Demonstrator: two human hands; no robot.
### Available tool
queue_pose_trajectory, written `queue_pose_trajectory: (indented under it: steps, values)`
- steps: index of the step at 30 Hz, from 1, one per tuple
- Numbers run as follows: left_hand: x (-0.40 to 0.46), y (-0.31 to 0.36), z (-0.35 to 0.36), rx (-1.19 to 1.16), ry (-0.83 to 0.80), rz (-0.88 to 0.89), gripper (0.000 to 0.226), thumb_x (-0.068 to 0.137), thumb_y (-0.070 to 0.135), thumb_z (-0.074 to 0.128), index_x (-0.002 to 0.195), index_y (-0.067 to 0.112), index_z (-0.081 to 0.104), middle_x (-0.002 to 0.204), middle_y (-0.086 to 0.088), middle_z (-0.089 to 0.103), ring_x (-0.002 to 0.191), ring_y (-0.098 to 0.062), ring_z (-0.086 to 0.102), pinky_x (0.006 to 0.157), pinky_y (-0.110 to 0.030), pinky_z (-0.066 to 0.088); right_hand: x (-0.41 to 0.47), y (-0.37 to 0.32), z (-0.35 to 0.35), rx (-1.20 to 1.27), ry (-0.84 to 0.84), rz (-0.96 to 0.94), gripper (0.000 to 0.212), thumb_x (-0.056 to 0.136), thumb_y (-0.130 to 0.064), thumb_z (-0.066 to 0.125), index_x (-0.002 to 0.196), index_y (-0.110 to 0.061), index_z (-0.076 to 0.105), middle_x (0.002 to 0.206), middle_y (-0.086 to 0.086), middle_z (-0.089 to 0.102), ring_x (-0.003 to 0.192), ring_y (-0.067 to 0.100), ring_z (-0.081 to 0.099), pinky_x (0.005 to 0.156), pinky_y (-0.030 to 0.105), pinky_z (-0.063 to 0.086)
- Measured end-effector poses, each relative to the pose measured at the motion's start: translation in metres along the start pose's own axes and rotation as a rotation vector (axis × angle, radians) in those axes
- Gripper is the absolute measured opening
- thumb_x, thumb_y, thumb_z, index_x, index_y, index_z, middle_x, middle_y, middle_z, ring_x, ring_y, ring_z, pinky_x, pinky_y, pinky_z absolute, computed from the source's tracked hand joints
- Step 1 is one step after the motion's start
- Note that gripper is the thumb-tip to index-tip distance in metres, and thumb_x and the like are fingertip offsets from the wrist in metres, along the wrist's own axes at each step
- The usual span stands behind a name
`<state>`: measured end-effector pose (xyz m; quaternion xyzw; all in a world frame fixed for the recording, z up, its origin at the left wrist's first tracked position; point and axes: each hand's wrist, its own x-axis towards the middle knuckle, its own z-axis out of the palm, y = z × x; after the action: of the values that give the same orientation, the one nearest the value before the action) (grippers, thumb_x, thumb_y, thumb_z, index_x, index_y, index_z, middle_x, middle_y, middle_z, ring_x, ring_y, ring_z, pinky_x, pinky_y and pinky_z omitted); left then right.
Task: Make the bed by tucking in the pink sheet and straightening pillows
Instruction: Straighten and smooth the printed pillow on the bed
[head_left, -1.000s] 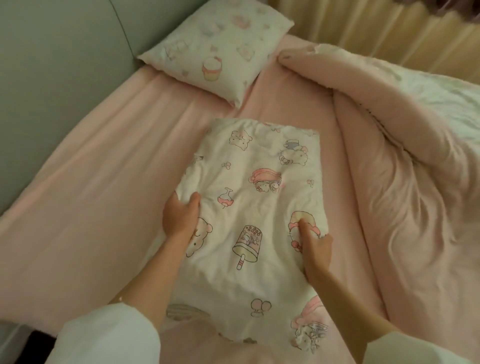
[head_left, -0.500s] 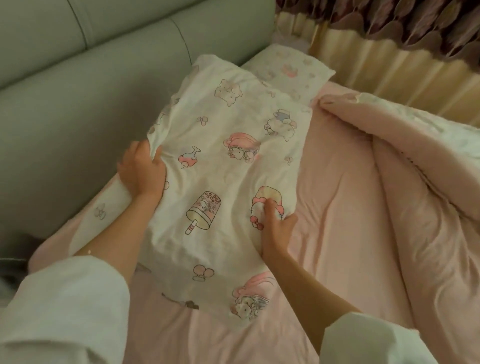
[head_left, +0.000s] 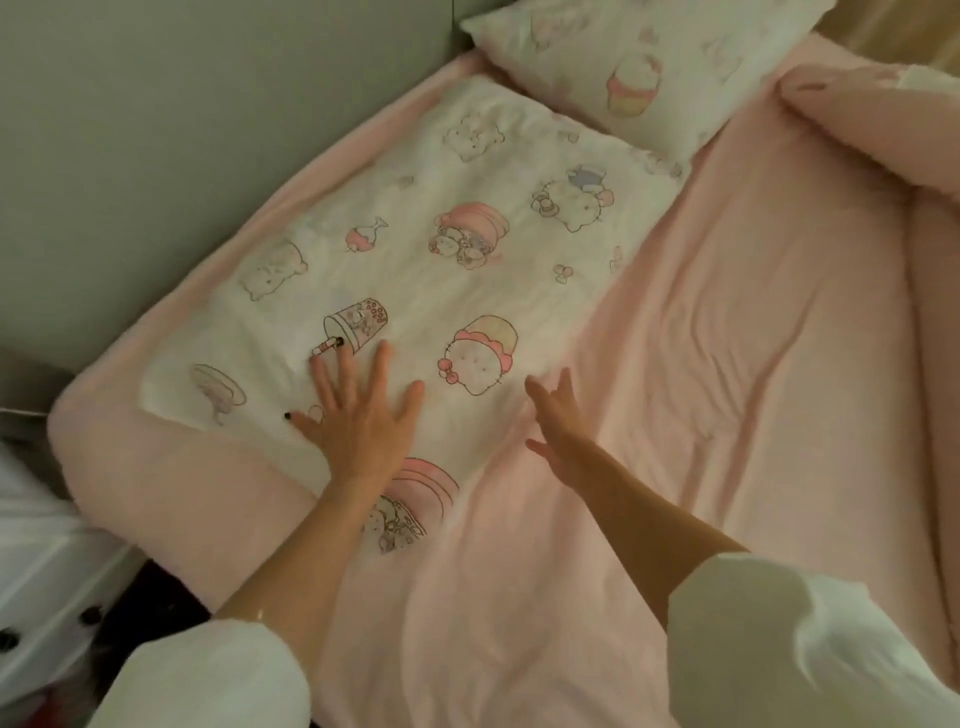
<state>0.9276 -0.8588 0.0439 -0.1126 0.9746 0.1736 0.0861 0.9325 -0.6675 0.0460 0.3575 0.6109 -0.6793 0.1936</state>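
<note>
— Hands? What do they hold?
— Nothing. The left hand lies flat, fingers spread, on the near pillow. The right hand floats open just beside it, above the pink sheet — the far pillow sits past both.

- Pink sheet: covers the mattress, creased across the centre and right of the frame.
- Near pillow: white cartoon print, flat at centre-left.
- Far pillow: same print, top centre, overlapping the near pillow's far corner.
</note>
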Motion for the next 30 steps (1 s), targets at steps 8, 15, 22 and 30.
queue_pose_trajectory:
  steps: [8, 15, 22, 30]
  values:
    - [-0.009, 0.001, 0.018, -0.785, 0.156, -0.562, 0.100, 0.073, 0.063, 0.063, 0.147, 0.041, -0.001, 0.158, -0.008, -0.012, 0.145, -0.032, -0.003, 0.111, -0.056, 0.018, 0.024, -0.009, 0.035, 0.238, -0.122, 0.052, 0.066, 0.087, -0.035, 0.064, 0.139, -0.031, 0.022, 0.130, -0.003, 0.055, 0.115, 0.024, 0.057, 0.086, 0.050, 0.051]
    - [0.006, -0.015, 0.009, -0.745, 0.446, -0.289, 0.083, 0.082, 0.038, 0.064, 0.149, 0.019, 0.019, 0.153, -0.015, 0.017, 0.142, -0.022, 0.018, 0.113, -0.027, 0.019, 0.036, -0.017, 0.056, 0.183, -0.165, 0.013, 0.059, 0.091, -0.035, 0.056, 0.141, -0.035, 0.023, 0.135, -0.008, 0.050, 0.116, 0.020, 0.054, 0.093, 0.051, 0.048]
    - [0.011, -0.027, 0.024, -0.497, 0.131, -0.385, 0.076, 0.092, 0.051, 0.044, 0.150, 0.031, 0.000, 0.157, -0.017, -0.007, 0.143, -0.037, 0.013, 0.111, -0.051, 0.021, 0.027, -0.002, 0.034, -0.154, -0.088, -0.034, 0.059, 0.091, -0.044, 0.053, 0.142, -0.031, 0.026, 0.118, -0.010, 0.048, 0.104, 0.015, 0.050, 0.079, 0.035, 0.044]
    - [-0.078, 0.026, 0.050, -0.051, 0.154, -0.043, 0.061, 0.093, 0.032, 0.039, 0.149, 0.026, 0.015, 0.157, -0.019, 0.006, 0.143, -0.044, 0.005, 0.105, -0.068, 0.014, -0.032, 0.083, -0.055, -1.176, 0.086, -0.247, 0.053, 0.098, -0.036, 0.032, 0.149, -0.030, 0.017, 0.158, -0.002, 0.014, 0.147, 0.024, 0.005, 0.117, 0.055, 0.008]
